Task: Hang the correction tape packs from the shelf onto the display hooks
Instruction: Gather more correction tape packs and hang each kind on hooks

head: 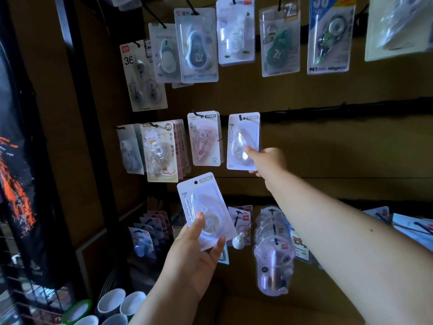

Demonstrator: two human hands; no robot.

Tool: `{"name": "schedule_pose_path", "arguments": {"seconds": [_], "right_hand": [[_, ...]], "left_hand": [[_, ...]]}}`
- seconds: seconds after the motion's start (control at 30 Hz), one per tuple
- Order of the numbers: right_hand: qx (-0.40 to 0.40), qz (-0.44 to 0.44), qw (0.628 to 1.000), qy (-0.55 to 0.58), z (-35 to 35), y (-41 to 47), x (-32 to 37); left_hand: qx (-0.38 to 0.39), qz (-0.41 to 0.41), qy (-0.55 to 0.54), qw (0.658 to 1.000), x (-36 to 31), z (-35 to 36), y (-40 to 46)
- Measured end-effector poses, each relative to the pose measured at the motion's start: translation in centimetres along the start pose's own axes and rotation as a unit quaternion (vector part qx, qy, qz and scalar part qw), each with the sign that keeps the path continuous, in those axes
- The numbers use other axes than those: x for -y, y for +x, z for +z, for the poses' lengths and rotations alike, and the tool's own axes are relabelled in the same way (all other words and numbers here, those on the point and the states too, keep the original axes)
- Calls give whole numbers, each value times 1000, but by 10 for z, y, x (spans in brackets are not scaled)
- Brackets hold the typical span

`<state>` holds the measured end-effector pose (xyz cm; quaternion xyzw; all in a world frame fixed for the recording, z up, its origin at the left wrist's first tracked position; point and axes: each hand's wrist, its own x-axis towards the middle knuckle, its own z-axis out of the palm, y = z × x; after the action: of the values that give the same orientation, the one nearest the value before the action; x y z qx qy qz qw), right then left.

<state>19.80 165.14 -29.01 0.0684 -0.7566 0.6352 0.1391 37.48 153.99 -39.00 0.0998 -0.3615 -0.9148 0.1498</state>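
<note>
Correction tape packs are the business here: two matching white blister cards. One pack (243, 140) already sits on a black display hook (241, 117) in the middle row, with the right hand (267, 160) pinching its lower right edge, thumb on the clear bubble. The second pack (205, 211) is below and to the left, tilted, gripped at its bottom end by the left hand (194, 252), thumb across the front and fingers curled behind.

Each looks light and fairly stiff: thin glossy card with a moulded clear plastic bubble over a teardrop-shaped dispenser. The bubble is likely slick and could dent under a hard squeeze, so the flat card margins low down seem the better hold, leaving the small round punched hole at the top free to meet the hook.

Just left of the hung pack hangs a pink-toned pack (205, 139), then a yellowish cat-printed pack (161, 152). Above, a row of larger blister cards (196, 45) hangs on more hooks. Lower down, more packs (273, 242) crowd the hooks there, and white cups (112, 301) stand at the bottom left.
</note>
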Motion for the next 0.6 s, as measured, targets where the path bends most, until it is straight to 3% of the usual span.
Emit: {"name": "schedule_pose_path", "arguments": {"seconds": [0.17, 0.4, 0.6], "right_hand": [[-17, -32, 999, -3, -9, -33, -25], [203, -34, 978, 32, -11, -106, -35], [245, -46, 968, 31, -18, -120, -28]], "left_hand": [[2, 3, 10, 1000, 2, 3, -2], [18, 10, 50, 999, 2, 12, -9], [33, 23, 84, 996, 0, 16, -16]]}}
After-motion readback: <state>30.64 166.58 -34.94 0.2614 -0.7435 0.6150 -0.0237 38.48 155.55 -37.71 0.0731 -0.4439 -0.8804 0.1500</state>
